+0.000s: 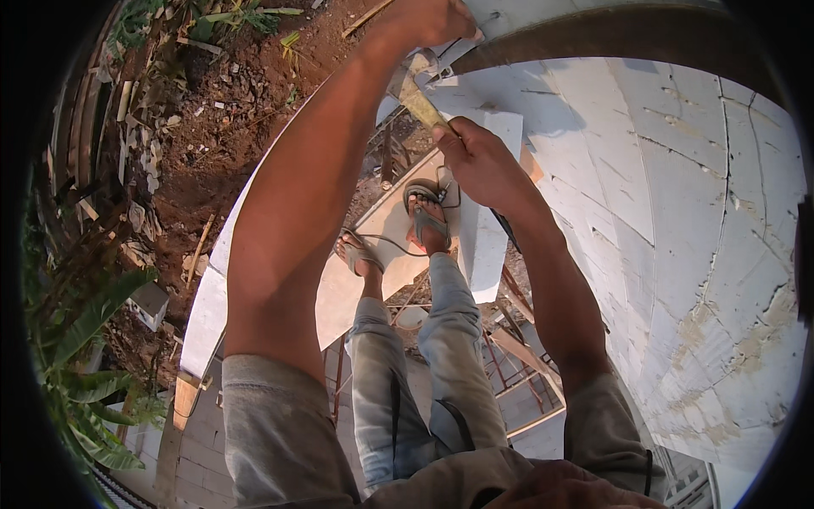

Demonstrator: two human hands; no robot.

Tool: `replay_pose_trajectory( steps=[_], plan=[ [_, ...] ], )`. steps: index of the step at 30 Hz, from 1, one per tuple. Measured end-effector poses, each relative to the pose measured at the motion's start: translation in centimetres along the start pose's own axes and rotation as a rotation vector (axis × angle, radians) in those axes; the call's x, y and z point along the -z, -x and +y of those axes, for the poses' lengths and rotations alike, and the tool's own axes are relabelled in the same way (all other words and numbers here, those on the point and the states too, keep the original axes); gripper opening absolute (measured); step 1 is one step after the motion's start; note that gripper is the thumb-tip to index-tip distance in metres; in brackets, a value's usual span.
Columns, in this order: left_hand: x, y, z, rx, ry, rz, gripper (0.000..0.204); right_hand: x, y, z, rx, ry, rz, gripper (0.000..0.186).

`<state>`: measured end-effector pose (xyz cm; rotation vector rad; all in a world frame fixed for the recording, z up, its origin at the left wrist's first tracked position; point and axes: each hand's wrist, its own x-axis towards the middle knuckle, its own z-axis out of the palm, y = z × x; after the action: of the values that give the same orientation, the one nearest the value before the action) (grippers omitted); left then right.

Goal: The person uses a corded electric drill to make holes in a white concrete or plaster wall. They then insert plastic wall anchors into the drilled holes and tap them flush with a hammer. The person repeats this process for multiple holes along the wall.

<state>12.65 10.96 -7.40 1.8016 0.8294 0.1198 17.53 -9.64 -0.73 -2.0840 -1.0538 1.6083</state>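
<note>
My right hand [479,161] is wrapped round the yellowish handle of a hammer-like tool [420,103]. The tool points up and to the left, and its greyish head end is blurred against the pale edge behind it. At the top of the view my left hand [437,21] reaches past the tool's head, beside the upper edge of the pale wall. Its fingers look curled in, but the picture's rim and the angle hide what they hold, if anything. A small metal piece [444,74] sits just below that hand, close to the tool's head.
A pale block wall [644,212] with mortar smears rises on the right. My sandalled feet [428,212] stand on a tan board [386,222] above a scaffold frame [526,373]. A white slab [490,246] lies beside it. Reddish soil [203,178] with debris lies far below, left.
</note>
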Motion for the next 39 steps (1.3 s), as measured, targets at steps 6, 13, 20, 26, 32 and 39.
replay_pose_trajectory(
  steps=[6, 13, 20, 26, 32, 39],
  plan=[
    [0.0, -0.8, -1.1, -0.012, -0.081, -0.005, 0.028, -0.9, 0.5, 0.9, 0.099, 0.107, -0.221, 0.037],
    [-0.2, -1.8, -2.8, -0.156, -0.049, 0.006, 0.027, -2.7, 0.7, 1.2, 0.179, 0.093, -0.063, 0.037],
    [0.1, -1.6, -1.8, -0.196, -0.032, 0.016, 0.023, -2.6, 0.3, 1.3, 0.057, 0.008, 0.065, 0.036],
    [0.1, -1.6, -1.1, -0.099, -0.087, 0.036, 0.026, -1.0, -0.7, 1.1, 0.048, -0.001, -0.047, 0.033],
    [-0.2, -1.5, -1.9, -0.115, -0.114, 0.117, 0.025, -2.0, 0.9, 0.2, 0.129, 0.139, -0.177, 0.033],
    [-0.1, -1.9, -1.4, -0.130, -0.082, 0.053, 0.026, -4.0, 1.4, 1.2, 0.265, 0.082, 0.008, 0.036]
  ],
)
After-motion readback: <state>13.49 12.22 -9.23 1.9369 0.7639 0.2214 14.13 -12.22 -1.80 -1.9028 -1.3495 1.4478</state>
